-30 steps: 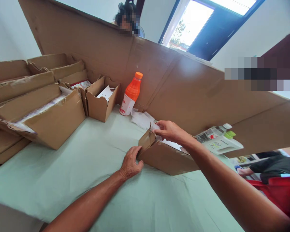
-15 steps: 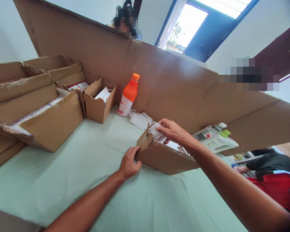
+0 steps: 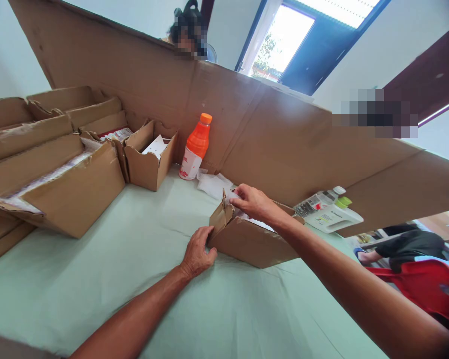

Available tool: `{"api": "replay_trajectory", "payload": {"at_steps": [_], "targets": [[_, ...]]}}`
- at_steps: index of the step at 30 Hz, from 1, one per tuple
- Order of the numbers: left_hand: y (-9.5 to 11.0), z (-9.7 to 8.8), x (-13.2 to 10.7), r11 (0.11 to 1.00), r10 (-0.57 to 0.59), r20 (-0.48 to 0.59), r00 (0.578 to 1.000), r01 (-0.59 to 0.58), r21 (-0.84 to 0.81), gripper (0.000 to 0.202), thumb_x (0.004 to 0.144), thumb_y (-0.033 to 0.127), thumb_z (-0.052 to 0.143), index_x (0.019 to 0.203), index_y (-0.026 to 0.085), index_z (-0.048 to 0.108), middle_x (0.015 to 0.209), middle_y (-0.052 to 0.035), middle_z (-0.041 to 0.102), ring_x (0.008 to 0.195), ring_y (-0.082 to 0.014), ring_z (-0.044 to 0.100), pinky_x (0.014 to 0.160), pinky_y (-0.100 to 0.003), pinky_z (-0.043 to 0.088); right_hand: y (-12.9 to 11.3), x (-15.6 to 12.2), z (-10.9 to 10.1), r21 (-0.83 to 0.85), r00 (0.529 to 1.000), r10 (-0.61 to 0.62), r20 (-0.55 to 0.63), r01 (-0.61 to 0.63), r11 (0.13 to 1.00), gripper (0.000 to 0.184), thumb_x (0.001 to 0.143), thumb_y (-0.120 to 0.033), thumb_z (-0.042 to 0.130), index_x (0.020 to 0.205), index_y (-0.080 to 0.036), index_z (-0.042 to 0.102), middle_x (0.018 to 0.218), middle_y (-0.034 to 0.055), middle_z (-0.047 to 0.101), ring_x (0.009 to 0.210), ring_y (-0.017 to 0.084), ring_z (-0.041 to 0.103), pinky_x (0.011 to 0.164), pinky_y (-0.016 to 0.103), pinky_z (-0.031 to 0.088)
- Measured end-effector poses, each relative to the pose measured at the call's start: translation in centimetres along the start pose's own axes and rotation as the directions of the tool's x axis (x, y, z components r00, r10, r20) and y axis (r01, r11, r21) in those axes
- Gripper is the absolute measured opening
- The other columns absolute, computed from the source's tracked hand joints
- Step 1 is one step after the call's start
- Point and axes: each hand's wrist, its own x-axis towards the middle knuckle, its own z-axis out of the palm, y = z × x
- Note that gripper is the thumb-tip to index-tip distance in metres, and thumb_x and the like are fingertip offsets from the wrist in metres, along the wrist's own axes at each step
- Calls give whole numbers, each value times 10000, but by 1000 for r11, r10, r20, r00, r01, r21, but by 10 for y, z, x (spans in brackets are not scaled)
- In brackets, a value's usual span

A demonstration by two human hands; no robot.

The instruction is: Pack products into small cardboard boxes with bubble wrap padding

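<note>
A small open cardboard box (image 3: 252,244) lies on the pale green tabletop (image 3: 142,279) in front of me. My left hand (image 3: 197,253) rests against its near left corner, fingers curled onto the box's torn end flap. My right hand (image 3: 252,203) reaches into the top of the box, fingertips pinched on white paper-like contents (image 3: 235,198) at its left end. What exactly the fingers hold is too small to name.
Several open cardboard boxes (image 3: 63,189) with white packets crowd the left. An orange bottle (image 3: 193,147) stands against a tall cardboard wall (image 3: 269,134). White packets (image 3: 213,184) lie beside it. A white container with a green cap (image 3: 331,214) lies at right. People sit beyond.
My right hand has shifted a little left and down into the box's left end. My left hand stays on the box corner. The view has drifted slightly.
</note>
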Motion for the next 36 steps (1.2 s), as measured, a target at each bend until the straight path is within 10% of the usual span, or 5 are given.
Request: {"api": "replay_trajectory", "payload": {"at_steps": [5, 24, 28, 31, 36], "targets": [[0, 0, 0, 1000, -2, 1, 1000, 2, 0, 623, 706, 158, 591, 1328, 157, 546, 1277, -132, 618, 1206, -277, 587, 1092, -453, 462, 0, 1, -1, -353, 999, -42, 27, 49, 934, 232, 902, -317, 534, 1020, -216, 706, 991, 111, 760, 965, 275, 704, 715, 302, 448], [0, 0, 0, 1000, -7, -3, 1000, 7, -14, 612, 698, 139, 580, 1309, 155, 552, 1262, -125, 626, 1184, -267, 596, 1076, -455, 472, -7, 6, 8, -378, 999, -50, 10, 51, 924, 257, 917, -354, 586, 1004, -203, 776, 1006, 130, 784, 950, 279, 722, 705, 300, 462], [2, -2, 0, 1000, -3, 9, 1000, 3, -13, 612, 696, 142, 574, 1307, 165, 553, 1242, -115, 628, 1165, -258, 604, 1057, -447, 486, 8, -19, -11, -201, 985, -86, -149, 55, 978, 276, 937, -383, 543, 956, -230, 771, 915, 59, 782, 863, 232, 708, 689, 292, 455], [9, -6, -1, 1000, -8, 18, 1000, 9, -4, 608, 704, 154, 562, 1312, 148, 545, 1242, -130, 619, 1154, -258, 609, 1026, -443, 505, 43, -65, -17, 118, 892, -94, -442, 162, 980, 239, 909, -381, 573, 955, -224, 747, 866, 22, 761, 755, 183, 678, 695, 287, 479], [34, -20, -3, 998, -52, 24, 998, 52, 18, 632, 766, 198, 558, 1393, 161, 491, 1362, -150, 568, 1214, -267, 582, 1027, -451, 495, 135, -149, 32, 378, 585, 221, -780, 160, 912, 379, 881, -468, 631, 1181, -241, 676, 1091, 65, 726, 916, 218, 689, 861, 375, 527]]}}
